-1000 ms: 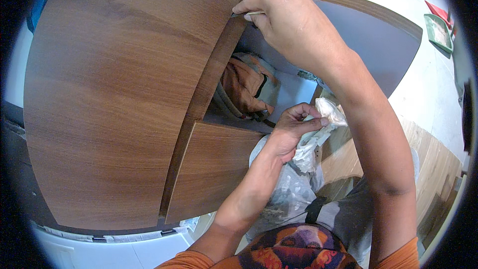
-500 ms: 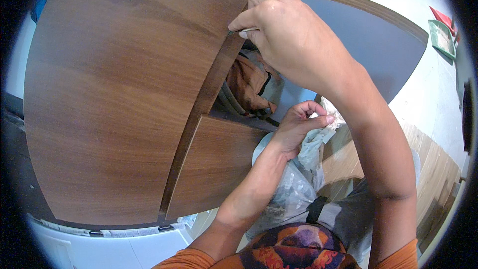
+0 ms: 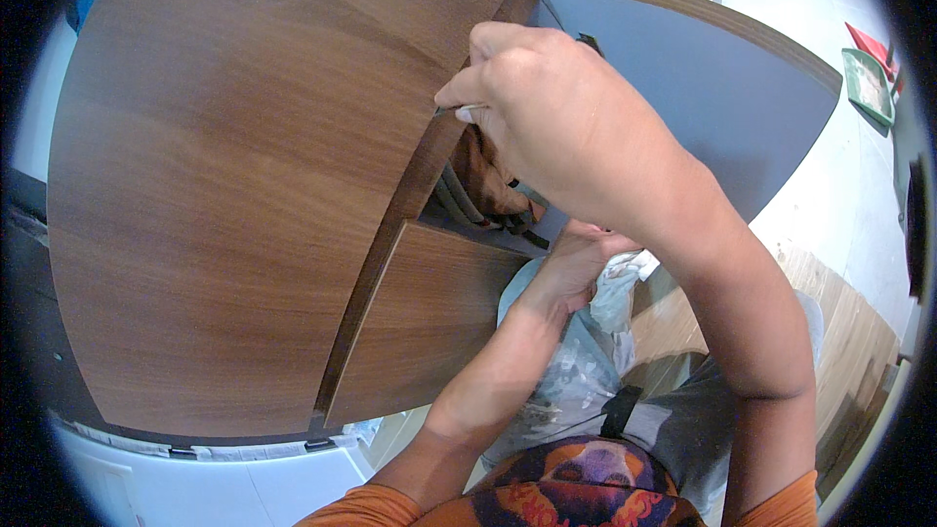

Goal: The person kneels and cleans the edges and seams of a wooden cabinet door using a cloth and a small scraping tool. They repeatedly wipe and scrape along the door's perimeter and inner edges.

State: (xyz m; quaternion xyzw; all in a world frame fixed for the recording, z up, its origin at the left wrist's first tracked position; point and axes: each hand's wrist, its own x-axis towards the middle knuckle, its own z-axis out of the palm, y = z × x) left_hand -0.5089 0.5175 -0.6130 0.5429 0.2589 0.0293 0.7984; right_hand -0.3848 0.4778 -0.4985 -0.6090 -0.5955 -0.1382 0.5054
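My right hand (image 3: 527, 88) is closed in a pinch at the front edge of the brown wooden cabinet panel (image 3: 234, 185). A thin tool with a small dark tip (image 3: 440, 111) shows at its fingertips; most of it is hidden, so I cannot tell its kind. Lower down, my left hand (image 3: 584, 259) is closed beside the cabinet opening, its fingertips partly behind my right forearm. A crumpled white cloth (image 3: 636, 267) shows at that hand. Inside the opening lies a brown and grey bag (image 3: 488, 185), partly covered by my right hand.
A cabinet door with a blue-grey inner face (image 3: 683, 68) stands open at the far right. Below the opening is a brown drawer front (image 3: 429, 322). A green dustpan (image 3: 867, 86) and a red one (image 3: 869, 44) lie on the pale floor at the right.
My right hand has slid down along the panel edge, toward me, still pinching the thin tool. My left hand has shifted little; my right forearm now covers more of its fingers and the white cloth.
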